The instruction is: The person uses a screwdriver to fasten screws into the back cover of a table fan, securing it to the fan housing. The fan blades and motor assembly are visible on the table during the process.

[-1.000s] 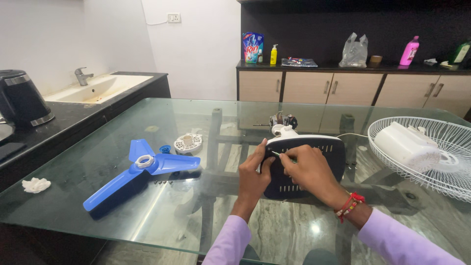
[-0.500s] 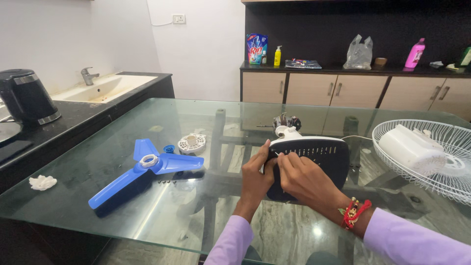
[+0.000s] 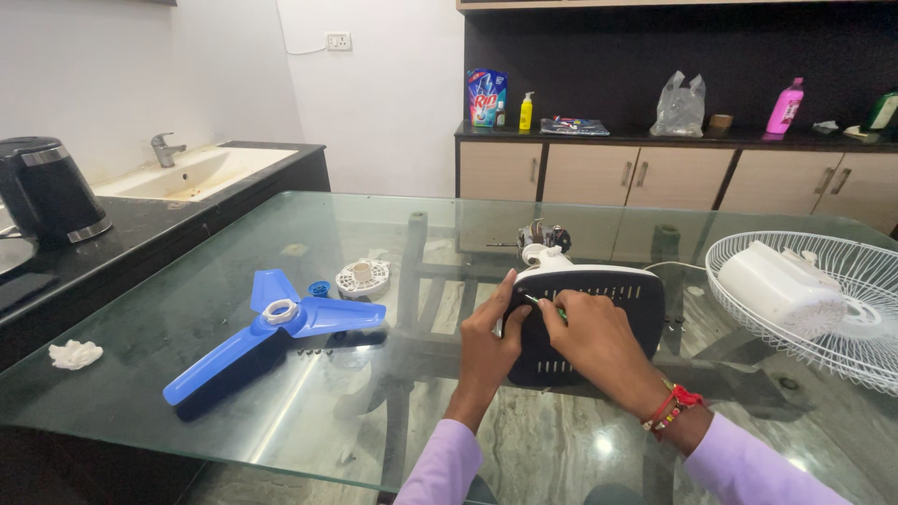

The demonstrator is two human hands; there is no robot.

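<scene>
Shifted slightly: right hand (image 3: 599,341) gripping a thin green-handled screwdriver (image 3: 547,307), tip on the black fan housing (image 3: 599,323). Left hand (image 3: 486,341) clasps the housing's left edge; blue fan blade (image 3: 271,323) left of it, unmoved.

On the glass table (image 3: 281,411), both hands grip the black fan base (image 3: 608,309), right hand (image 3: 599,341) pinching a screwdriver (image 3: 541,303).

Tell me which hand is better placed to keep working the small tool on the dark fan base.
Right, most likely. The right hand already pinches the thin green-handled tool against the fan base, while the left hand grips the base's left edge, steadying it.
</scene>
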